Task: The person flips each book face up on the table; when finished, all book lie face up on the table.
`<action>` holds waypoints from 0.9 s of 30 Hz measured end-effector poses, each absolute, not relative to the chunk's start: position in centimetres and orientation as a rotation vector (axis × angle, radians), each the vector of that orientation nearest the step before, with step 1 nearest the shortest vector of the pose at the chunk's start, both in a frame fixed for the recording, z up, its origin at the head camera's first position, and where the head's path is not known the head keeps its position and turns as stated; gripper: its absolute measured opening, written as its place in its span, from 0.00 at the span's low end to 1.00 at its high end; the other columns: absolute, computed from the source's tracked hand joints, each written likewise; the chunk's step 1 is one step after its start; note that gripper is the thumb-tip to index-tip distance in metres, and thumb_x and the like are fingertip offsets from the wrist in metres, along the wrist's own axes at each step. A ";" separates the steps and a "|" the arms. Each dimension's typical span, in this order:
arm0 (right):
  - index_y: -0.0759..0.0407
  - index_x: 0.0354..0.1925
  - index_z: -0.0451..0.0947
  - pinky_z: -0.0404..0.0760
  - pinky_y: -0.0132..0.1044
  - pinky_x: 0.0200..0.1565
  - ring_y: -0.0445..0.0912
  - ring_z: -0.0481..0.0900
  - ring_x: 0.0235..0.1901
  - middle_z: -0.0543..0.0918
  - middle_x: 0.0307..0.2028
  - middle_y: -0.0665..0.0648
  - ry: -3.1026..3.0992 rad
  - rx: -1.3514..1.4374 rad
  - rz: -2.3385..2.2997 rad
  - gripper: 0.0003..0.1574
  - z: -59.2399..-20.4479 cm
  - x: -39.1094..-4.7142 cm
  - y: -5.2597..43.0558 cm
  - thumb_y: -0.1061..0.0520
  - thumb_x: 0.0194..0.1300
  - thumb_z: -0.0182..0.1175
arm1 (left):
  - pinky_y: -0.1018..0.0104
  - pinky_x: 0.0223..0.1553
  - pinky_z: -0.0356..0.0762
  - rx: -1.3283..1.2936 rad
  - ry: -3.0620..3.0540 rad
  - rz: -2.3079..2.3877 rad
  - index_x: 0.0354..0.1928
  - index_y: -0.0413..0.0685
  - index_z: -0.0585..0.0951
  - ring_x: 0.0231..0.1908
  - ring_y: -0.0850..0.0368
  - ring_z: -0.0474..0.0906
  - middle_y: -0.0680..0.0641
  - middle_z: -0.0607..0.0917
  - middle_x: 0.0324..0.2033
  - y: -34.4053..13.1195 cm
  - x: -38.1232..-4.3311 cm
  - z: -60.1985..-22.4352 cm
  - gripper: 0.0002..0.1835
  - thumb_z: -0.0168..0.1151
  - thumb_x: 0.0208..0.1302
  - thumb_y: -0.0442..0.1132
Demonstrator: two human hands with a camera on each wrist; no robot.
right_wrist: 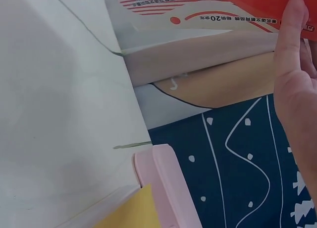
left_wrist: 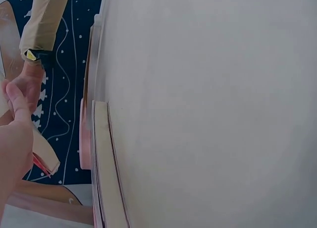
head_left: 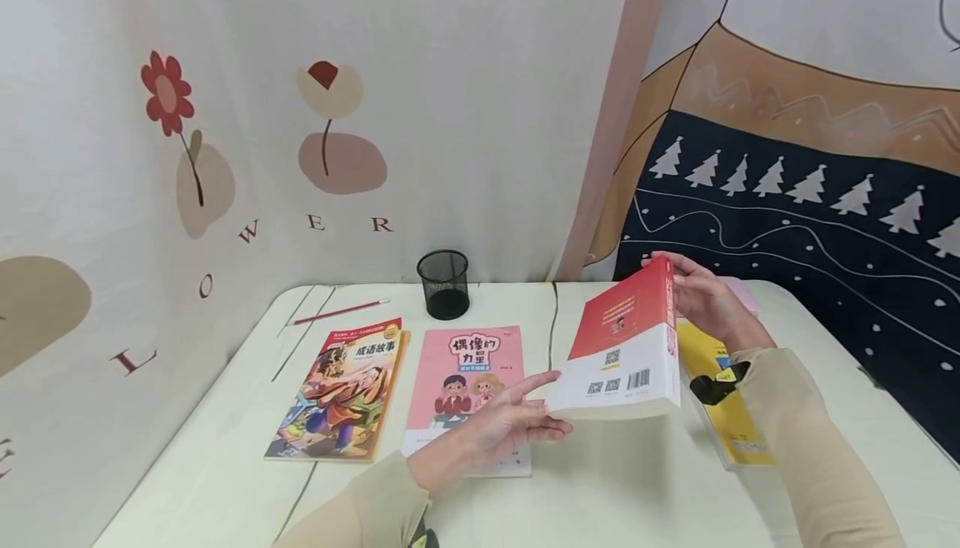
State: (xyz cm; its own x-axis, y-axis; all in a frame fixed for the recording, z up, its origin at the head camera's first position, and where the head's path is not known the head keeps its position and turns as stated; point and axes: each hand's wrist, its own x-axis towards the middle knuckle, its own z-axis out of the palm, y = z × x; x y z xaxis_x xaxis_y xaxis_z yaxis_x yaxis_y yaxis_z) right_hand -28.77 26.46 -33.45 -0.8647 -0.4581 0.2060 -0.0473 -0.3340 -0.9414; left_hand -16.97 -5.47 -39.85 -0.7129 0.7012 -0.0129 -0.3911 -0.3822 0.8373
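A thick red-and-white book (head_left: 626, 348) is held tilted above the table, its back cover with a barcode and QR codes facing up. My left hand (head_left: 498, 430) holds its lower left corner, thumb and fingers at the page edge. At the upper end near the spine, my right hand (head_left: 708, 302) grips the book. The right wrist view shows the underside cover (right_wrist: 198, 17) with printed text, and a finger of the right hand (right_wrist: 294, 74) against its red part. In the left wrist view, only a small piece of the book (left_wrist: 45, 156) appears beside the left hand (left_wrist: 15, 143).
A pink book (head_left: 468, 356) and a colourful storybook (head_left: 345, 398) lie on the table's left half. Behind them are a black mesh pen holder (head_left: 446, 302) and a red pencil (head_left: 341, 311). A yellow book (head_left: 738, 423) and a pink case (right_wrist: 166, 181) lie at the right.
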 end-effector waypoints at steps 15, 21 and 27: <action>0.51 0.54 0.68 0.69 0.36 0.50 0.46 0.70 0.49 0.71 0.51 0.55 1.489 -0.718 -2.381 0.22 -33.9 -29.1 26.5 0.67 0.67 0.39 | 0.65 0.42 0.74 0.339 1.361 2.234 0.57 0.33 0.66 0.43 0.46 0.76 0.36 0.73 0.49 -5.1 -16.5 -39.7 0.22 0.52 0.60 0.29; 0.52 0.54 0.67 0.69 0.33 0.50 0.46 0.71 0.48 0.72 0.50 0.55 1.461 -0.747 -2.400 0.21 -34.1 -29.4 26.6 0.67 0.67 0.38 | 0.63 0.41 0.74 0.236 1.523 2.316 0.52 0.29 0.69 0.40 0.44 0.77 0.35 0.78 0.41 -4.6 -16.3 -39.7 0.19 0.54 0.60 0.31; 0.51 0.52 0.65 0.70 0.32 0.49 0.45 0.71 0.46 0.72 0.49 0.55 1.515 -0.706 -2.412 0.18 -34.5 -29.5 26.7 0.66 0.67 0.40 | 0.63 0.40 0.75 0.160 1.646 2.357 0.47 0.29 0.71 0.38 0.46 0.78 0.35 0.80 0.37 -4.3 -16.2 -39.6 0.15 0.54 0.60 0.32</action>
State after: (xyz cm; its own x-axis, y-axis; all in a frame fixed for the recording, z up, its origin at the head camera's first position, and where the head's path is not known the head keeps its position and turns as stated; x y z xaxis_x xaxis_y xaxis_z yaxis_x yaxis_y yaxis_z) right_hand -29.53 26.68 -34.52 -0.8640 -0.4149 0.2852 -0.0768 -0.4513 -0.8890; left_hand -16.17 -4.28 -39.59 -0.9598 0.2747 -0.0584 -0.1495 -0.3237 0.9343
